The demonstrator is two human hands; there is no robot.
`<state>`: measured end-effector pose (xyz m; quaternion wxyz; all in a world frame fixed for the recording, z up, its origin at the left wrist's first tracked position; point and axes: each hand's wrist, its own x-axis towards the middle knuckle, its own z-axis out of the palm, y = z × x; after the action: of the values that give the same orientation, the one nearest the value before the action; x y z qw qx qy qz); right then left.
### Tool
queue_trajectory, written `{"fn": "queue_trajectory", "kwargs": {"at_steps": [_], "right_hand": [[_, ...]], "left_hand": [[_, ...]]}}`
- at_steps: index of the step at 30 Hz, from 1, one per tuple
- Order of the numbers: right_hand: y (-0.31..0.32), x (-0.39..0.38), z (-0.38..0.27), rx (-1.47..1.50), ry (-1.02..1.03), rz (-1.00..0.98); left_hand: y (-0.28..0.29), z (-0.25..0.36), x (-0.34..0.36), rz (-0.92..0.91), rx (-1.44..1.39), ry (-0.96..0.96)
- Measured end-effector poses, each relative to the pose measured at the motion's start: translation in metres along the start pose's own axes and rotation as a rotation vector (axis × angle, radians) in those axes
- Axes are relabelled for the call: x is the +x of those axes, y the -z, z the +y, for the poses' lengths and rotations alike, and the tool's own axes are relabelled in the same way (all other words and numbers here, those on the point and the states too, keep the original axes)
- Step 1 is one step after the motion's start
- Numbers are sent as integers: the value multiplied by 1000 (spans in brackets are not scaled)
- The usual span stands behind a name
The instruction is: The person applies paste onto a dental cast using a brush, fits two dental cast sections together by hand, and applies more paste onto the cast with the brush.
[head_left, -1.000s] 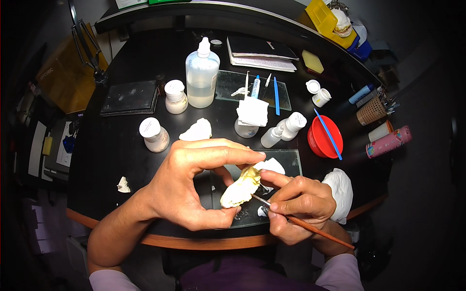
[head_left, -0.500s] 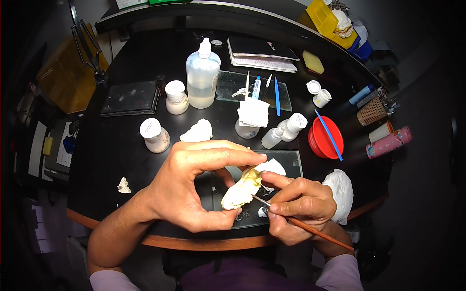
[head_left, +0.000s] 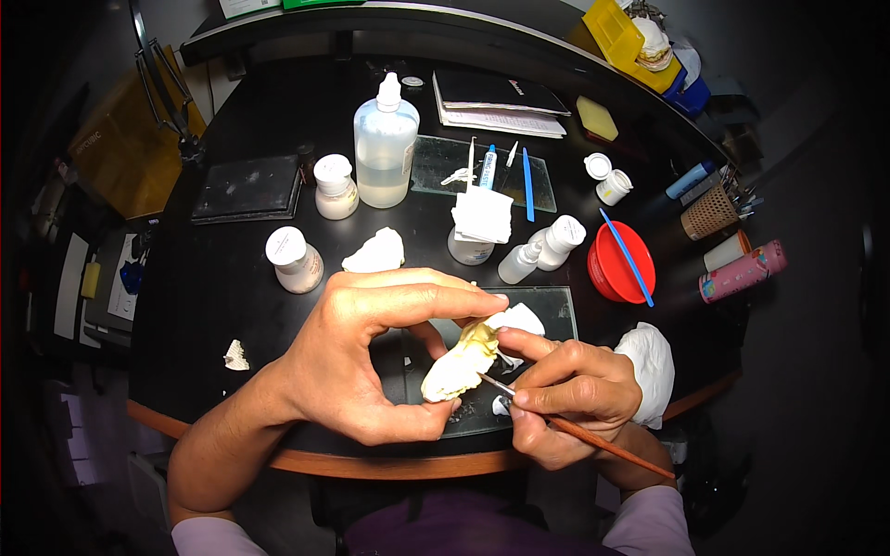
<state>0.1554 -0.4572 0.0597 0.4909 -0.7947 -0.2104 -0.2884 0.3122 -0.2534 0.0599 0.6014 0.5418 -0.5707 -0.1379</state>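
The left hand [head_left: 336, 357] partly hides the glass plate [head_left: 560, 308] below.

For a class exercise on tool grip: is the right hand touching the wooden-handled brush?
Touching: the head view shows the right hand gripping the wooden-handled brush between thumb and fingers.

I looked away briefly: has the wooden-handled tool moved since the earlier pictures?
No, the wooden-handled tool shows no clear shift either way against the red bowl.

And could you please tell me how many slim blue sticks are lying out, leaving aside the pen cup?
2: one blue stick on the far glass plate, the other blue stick across the red bowl. More could be hidden behind things.
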Motion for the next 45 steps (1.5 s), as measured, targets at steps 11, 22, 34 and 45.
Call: {"fn": "queue_trajectory", "kwargs": {"at_steps": [11, 22, 34, 45], "right_hand": [[-1, -1, 1, 0, 5, 9], [0, -1, 1, 6, 4, 1], [0, 0, 1, -20, 16, 13], [0, -1, 1, 6, 3, 10]], "left_hand": [[0, 0, 0, 0, -3, -9], [0, 2, 0, -3, 6, 3], [-5, -2, 0, 58, -7, -36], [0, 1, -1, -1, -18, 10]]}}
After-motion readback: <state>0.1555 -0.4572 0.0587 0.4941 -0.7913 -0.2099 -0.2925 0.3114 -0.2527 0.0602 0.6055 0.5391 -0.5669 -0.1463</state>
